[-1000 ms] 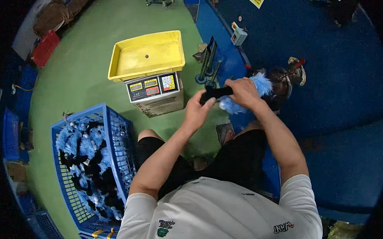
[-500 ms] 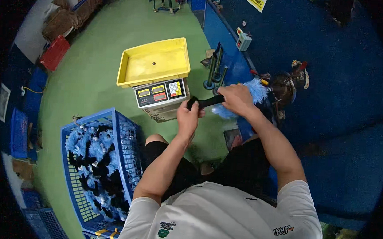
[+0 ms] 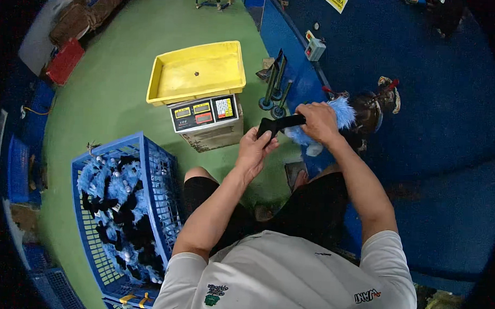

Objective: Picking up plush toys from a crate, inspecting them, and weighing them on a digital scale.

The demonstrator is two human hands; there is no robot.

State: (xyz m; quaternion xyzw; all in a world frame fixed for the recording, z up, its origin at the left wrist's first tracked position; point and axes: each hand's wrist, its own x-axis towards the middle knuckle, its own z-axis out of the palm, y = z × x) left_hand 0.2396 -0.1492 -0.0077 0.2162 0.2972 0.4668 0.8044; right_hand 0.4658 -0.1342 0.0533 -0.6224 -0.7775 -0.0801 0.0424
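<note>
Between my hands a blue furry plush piece [image 3: 343, 112] with a black fabric limb [image 3: 285, 122] is stretched out. My left hand [image 3: 257, 149] is closed on the end of the black limb, thumb on top. My right hand [image 3: 318, 122] is wrapped round the other part, where black fabric meets the blue fur. The fur hangs beside and under the right hand, next to a metal nozzle fixture [image 3: 367, 112] on the blue machine. Whether the fur touches the fixture I cannot tell.
A yellow tray [image 3: 179, 93] sits on a weighing scale [image 3: 203, 114] ahead of me. To my left, a blue crate [image 3: 143, 175] holds several blue and black plush pieces [image 3: 113, 188]. Upright metal posts [image 3: 276, 82] stand beside the blue machine [image 3: 421, 177]. A grey box [image 3: 315, 49] is on its edge.
My left hand has moved right, closer to the right hand, with the black limb still in it. My right hand has shifted slightly right.
</note>
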